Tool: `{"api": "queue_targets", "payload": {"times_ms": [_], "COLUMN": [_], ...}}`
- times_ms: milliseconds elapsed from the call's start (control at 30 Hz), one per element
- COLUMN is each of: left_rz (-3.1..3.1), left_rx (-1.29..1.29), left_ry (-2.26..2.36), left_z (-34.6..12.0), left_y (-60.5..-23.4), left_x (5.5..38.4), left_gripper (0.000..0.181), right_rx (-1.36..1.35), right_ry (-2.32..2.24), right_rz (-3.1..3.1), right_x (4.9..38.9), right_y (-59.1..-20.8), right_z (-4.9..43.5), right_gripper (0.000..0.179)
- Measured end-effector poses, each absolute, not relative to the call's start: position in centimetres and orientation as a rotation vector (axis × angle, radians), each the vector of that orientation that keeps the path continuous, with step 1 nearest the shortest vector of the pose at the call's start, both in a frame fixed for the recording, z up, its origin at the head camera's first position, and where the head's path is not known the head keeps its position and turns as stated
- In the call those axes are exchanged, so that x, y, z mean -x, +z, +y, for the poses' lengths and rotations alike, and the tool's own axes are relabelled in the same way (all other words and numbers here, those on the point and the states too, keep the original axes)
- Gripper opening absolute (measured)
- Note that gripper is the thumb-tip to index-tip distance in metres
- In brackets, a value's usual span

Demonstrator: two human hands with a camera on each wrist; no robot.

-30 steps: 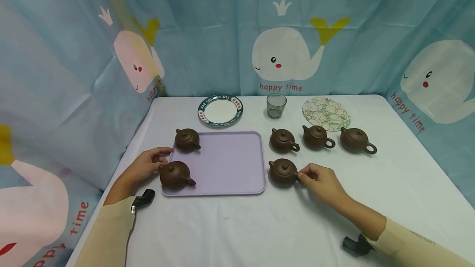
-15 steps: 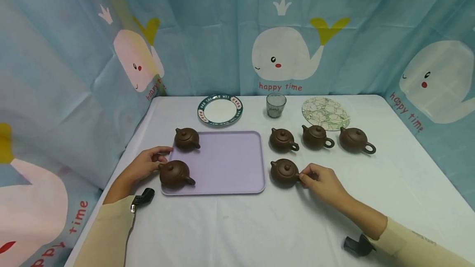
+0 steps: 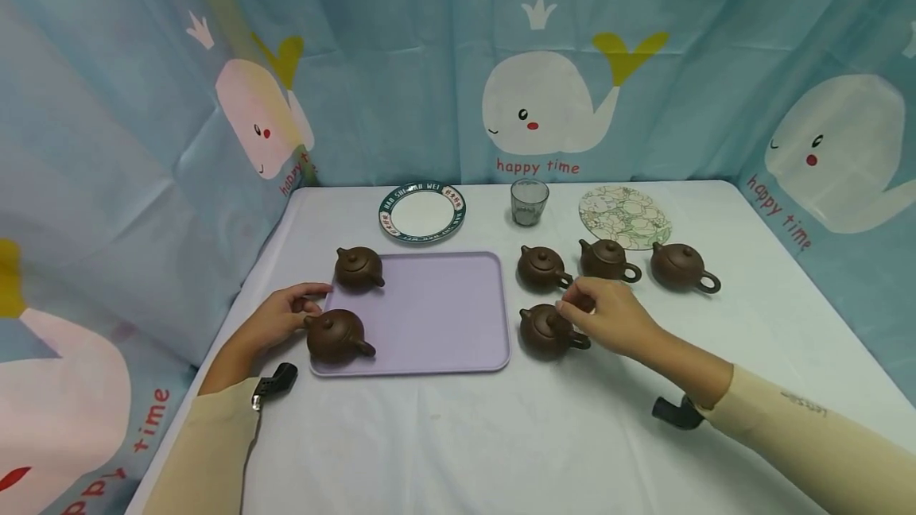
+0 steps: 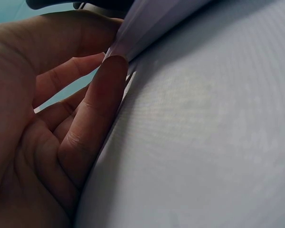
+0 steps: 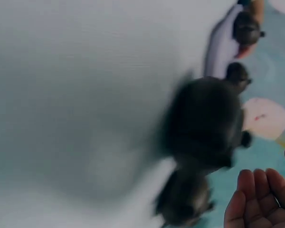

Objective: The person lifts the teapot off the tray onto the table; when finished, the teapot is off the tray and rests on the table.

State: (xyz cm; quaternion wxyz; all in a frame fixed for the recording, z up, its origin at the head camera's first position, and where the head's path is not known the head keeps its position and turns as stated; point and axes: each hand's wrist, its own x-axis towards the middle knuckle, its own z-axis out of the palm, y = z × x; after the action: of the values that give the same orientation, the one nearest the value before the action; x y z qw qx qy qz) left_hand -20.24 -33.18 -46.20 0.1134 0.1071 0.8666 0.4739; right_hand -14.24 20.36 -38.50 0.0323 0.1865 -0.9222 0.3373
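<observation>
we see the right hand (image 3: pixel 608 312) above the right side of the near pot (image 3: pixel 537 340), which stands on the cloth (image 3: pixel 429 443) just right of the tray (image 3: pixel 436 312). its thumb and fingers look apart, around nothing. the left hand's (image 3: pixel 275 316) thumb and finger are clamped on the tray's left rim, beside the front pot (image 3: pixel 332 340); the back pot (image 3: pixel 356 269) sits at the tray's far left corner.

we'd worry that a brush of the right fingertips could jog the near pot's lid (image 3: pixel 540 326) loose. a tug on the rim could rock both tray pots, so close to its edge. a wide swing could knock the middle pot (image 3: pixel 538 270) behind.

we can't tell whether the right fingertips touch the lid: the pots blur in the right wrist view, and that hand is cut off. the left wrist view shows only a sliver of tray.
</observation>
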Motion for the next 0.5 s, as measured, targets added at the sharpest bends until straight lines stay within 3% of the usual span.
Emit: {"api": "queue_targets", "payload": {"times_ms": [200, 500], "left_rz": [2.541, 2.491], "left_rx": [-0.32, -0.391], "left_ry": [1.402, 1.484], "left_z": [-33.4, -33.3], "left_y": [-45.9, -46.2], "left_x": [20.1, 20.2], "left_gripper": [0.053, 0.054], "right_rx": [-0.799, -1.033], "right_ry": [1.262, 1.426], "right_rz": [-2.676, -2.703], "right_x": [15.0, 14.0], "right_y": [-37.0, -39.0], "right_z": [14.6, 5.5], "right_gripper": [0.004, 0.009]}}
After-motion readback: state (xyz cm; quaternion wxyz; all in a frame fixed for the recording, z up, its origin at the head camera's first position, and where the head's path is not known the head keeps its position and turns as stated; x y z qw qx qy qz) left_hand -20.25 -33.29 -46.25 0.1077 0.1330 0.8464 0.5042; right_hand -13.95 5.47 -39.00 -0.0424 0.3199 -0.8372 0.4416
